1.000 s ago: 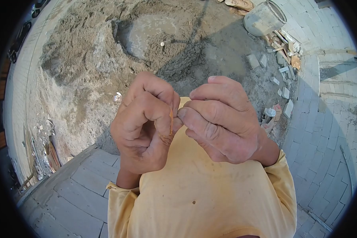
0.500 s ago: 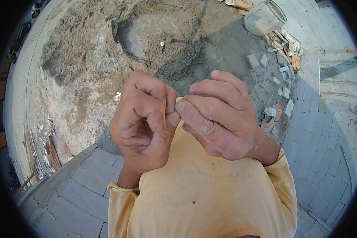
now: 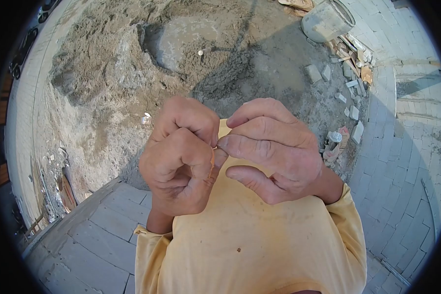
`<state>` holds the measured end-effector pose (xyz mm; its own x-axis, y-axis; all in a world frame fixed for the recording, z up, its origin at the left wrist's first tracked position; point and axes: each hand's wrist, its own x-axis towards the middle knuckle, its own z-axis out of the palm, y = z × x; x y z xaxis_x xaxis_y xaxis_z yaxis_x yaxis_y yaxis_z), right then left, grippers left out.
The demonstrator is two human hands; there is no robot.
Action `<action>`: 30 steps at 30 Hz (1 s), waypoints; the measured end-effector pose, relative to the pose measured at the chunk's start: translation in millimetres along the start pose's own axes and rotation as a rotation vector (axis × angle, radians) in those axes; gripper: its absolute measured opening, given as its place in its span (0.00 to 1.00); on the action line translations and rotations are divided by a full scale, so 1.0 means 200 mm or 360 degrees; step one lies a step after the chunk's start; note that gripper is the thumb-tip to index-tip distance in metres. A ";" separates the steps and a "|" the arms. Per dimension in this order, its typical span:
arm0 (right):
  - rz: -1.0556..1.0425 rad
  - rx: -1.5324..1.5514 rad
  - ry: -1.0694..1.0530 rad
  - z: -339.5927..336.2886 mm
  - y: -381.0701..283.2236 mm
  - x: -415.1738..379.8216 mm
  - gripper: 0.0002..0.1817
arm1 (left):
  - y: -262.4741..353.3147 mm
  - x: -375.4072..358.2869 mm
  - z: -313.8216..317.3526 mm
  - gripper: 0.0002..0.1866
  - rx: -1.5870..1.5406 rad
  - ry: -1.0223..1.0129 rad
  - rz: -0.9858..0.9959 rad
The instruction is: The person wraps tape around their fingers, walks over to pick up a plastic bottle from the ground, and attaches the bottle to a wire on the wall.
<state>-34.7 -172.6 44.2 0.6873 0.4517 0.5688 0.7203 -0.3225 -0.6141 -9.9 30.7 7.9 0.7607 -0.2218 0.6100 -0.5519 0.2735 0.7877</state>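
In front of my chest my left hand point(image 3: 179, 159) is closed, its fingers curled towards the thumb around a thin orange strip point(image 3: 212, 163). Most of that strip is hidden by the fingers; only a narrow edge shows along the thumb, too little to name its kind. My right hand point(image 3: 277, 152) comes in from the other side with its fingers stretched out and its thumb apart below them. One right fingertip meets the tip of the left thumb, right at the pinch. Behind both hands is the yellow shirt point(image 3: 240, 220) I wear.
Beyond my hands lies a heap of wet mortar point(image 3: 225, 73) with a watery hollow point(image 3: 186, 41). A dirty bucket point(image 3: 328, 22) stands at the far right, with broken blocks point(image 3: 312, 73) and scraps near it. Grey paving point(image 3: 397, 196) runs along the right, and a low block ledge point(image 3: 103, 228) is at lower left.
My right thumb has dropped away from its fingers, which now lie flatter. My left fingers have curled further over the orange strip, so less of it shows.
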 end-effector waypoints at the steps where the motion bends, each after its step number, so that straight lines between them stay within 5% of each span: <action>1: 0.0040 0.0030 0.0002 0.00 -0.01 0.00 0.24 | 0.00 0.00 0.01 0.19 -0.0054 0.0059 0.0006; 24: -0.0056 -0.0569 0.0148 0.05 0.08 0.03 0.18 | -0.01 0.01 0.05 0.14 -0.0549 0.0319 -0.0620; 27: 0.0272 0.0010 0.0335 0.05 0.09 0.00 0.11 | -0.03 -0.01 0.05 0.12 -0.0601 0.0404 -0.0580; 29: 0.1293 0.1394 0.0329 0.03 0.05 -0.01 0.11 | -0.04 -0.02 0.04 0.13 -0.0495 0.0403 -0.0531; 30: 0.1297 0.1391 0.0336 0.03 0.06 -0.02 0.11 | -0.03 -0.02 0.03 0.12 -0.0347 0.0390 -0.0647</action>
<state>-28.6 -173.9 31.4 0.9699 0.2069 -0.1283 -0.1806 0.2578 -0.9492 -11.2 23.6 1.0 0.9708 -0.1322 0.2002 -0.1314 0.4052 0.9048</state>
